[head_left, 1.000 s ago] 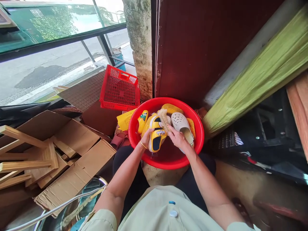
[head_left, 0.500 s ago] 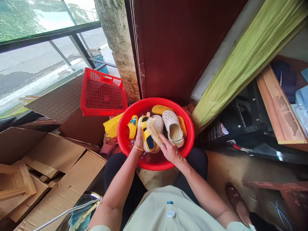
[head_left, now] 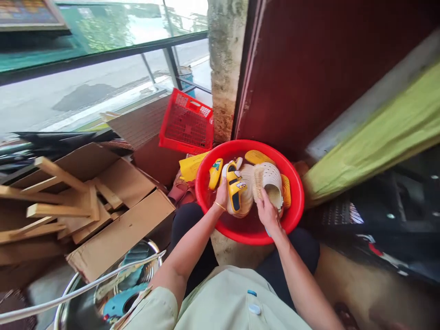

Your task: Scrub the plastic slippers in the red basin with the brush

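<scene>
A red basin (head_left: 250, 238) rests between my knees with several pieces of footwear in it. My left hand (head_left: 222, 195) grips a yellow and white sandal (head_left: 237, 188) with dark panels, its sole facing right. In my right hand (head_left: 268, 211) is a pale-bristled brush (head_left: 257, 182), held upright between the sandal and a white clog (head_left: 272, 181). A small yellow piece with a green picture (head_left: 215, 173) leans at the basin's left side. Yellow soles (head_left: 259, 157) lie at the back and right, partly under the clog.
Behind the basin at left stands a red crate (head_left: 187, 123). Cardboard boxes (head_left: 123, 231) with wooden pieces (head_left: 65, 201) fill the left side. A metal tub (head_left: 63, 298) is at lower left, a green curtain (head_left: 374, 137) hangs at right.
The view has turned left, so the basin appears farther right. My right hand has moved the brush off the sandal, toward the white clog. The sandal's sole now shows on its right.
</scene>
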Motion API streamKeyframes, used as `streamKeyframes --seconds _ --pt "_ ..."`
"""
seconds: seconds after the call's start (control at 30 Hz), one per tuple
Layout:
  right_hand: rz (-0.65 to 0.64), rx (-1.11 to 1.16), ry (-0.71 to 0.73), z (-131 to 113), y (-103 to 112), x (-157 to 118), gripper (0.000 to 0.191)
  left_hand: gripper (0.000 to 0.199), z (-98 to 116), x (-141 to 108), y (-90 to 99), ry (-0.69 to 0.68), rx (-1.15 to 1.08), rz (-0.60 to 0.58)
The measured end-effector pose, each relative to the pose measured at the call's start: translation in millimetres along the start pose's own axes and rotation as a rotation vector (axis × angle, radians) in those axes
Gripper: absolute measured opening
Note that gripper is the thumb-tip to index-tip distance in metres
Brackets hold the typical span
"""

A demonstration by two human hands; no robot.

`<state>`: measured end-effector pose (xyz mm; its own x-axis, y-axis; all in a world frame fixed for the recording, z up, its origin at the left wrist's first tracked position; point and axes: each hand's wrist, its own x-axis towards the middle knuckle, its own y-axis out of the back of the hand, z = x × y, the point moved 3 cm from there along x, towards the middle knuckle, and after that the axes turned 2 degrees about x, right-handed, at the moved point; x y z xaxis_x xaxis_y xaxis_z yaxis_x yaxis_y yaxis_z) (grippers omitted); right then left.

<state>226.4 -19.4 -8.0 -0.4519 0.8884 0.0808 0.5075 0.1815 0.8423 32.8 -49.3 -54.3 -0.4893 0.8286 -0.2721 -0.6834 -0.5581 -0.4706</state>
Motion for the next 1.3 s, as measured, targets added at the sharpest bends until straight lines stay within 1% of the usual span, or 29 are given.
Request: streamKeyframes --seconds 0.07,0.13,0.17,0.23,0.3,0.4,0.47,0.53,0.63,0.7,0.77,0.8,0.87,0.9,0.97,1.03,1.1,1.13,1.2,1.23,1.3 --pt "0.004 0.072 0.145 -4.3 -8.3 -11.1 0.06 0.085 2.0 4.0 0.7 0.055 -0.094 -0.021" --pt "-0.039 0.071 0.278 -9.1 -18.0 -26.6 0.058 0.091 5.9 9.4 1.8 0.119 -0.195 -0.054" --pt "-0.074 0.041 0.319 -9.1 -22.1 -34.6 0.057 0.094 9.1 12.2 2.8 0.131 -0.245 -0.058" --pt "-0.141 -0.055 0.333 -1.0 -25.2 -47.9 0.055 0.097 16.9 17.4 5.3 0.117 -0.329 -0.043" --pt "-0.179 -0.116 0.326 14.4 -19.6 -54.6 0.054 0.094 23.8 21.2 6.7 0.088 -0.392 -0.029" --pt "-0.188 -0.136 0.364 33.7 -3.0 -50.0 0.054 0.086 26.1 22.1 3.5 0.087 -0.466 -0.036" --pt "-0.215 -0.114 0.415 34.4 2.1 -39.2 0.055 0.082 21.2 19.5 -0.6 0.079 -0.487 -0.029" --pt "-0.236 -0.095 0.426 24.6 -1.4 -24.5 0.055 0.077 11.7 15.3 -5.1 0.073 -0.459 -0.027" --pt "-0.23 -0.067 0.335 1.6 -14.7 -3.5 0.056 0.067 -3.3 9.9 -8.4 0.076 -0.344 -0.044" --pt "-0.263 -0.009 0.305 -9.6 -20.6 2.9 0.054 0.066 -5.8 9.0 -5.9 0.057 -0.296 -0.03" --pt "-0.344 0.068 0.35 -11.9 -19.1 0.3 0.053 0.07 0.9 10.9 -0.6 0.004 -0.304 0.01" --pt "-0.39 0.096 0.382 -9.0 -15.3 -4.0 0.053 0.072 6.9 12.6 2.1 -0.029 -0.319 0.028" --pt "-0.452 0.108 0.408 4.0 -3.1 -14.7 0.054 0.071 20.9 17.0 6.5 -0.093 -0.326 0.056" --pt "-0.457 0.095 0.392 12.6 4.2 -19.5 0.055 0.07 27.9 19.4 8.6 -0.125 -0.311 0.077" --pt "-0.396 0.05 0.307 30.8 18.7 -25.0 0.055 0.067 40.5 24.5 13.1 -0.189 -0.248 0.142" --pt "-0.263 -0.007 0.173 46.9 30.1 -24.0 0.06 0.067 51.8 32.1 18.6 -0.235 -0.172 0.198" --pt "-0.108 -0.08 0.04 58.1 36.1 -17.9 0.073 0.068 62.9 43.0 25.6 -0.258 -0.061 0.248" --pt "-0.045 -0.125 -0.009 61.3 36.6 -13.7 0.082 0.067 68.2 49.4 29.7 -0.251 0.034 0.274" --pt "0.035 -0.222 -0.064 63.1 33.0 -4.4 0.099 0.059 78.4 60.7 38.4 -0.23 0.306 0.331" --pt "0.055 -0.272 -0.078 62.6 29.3 -0.1 0.105 0.054 82.6 64.8 42.3 -0.231 0.431 0.337" --pt "0.082 -0.369 -0.101 61.6 20.7 6.3 0.107 0.046 87.9 68.2 49.8 -0.276 0.598 0.348"
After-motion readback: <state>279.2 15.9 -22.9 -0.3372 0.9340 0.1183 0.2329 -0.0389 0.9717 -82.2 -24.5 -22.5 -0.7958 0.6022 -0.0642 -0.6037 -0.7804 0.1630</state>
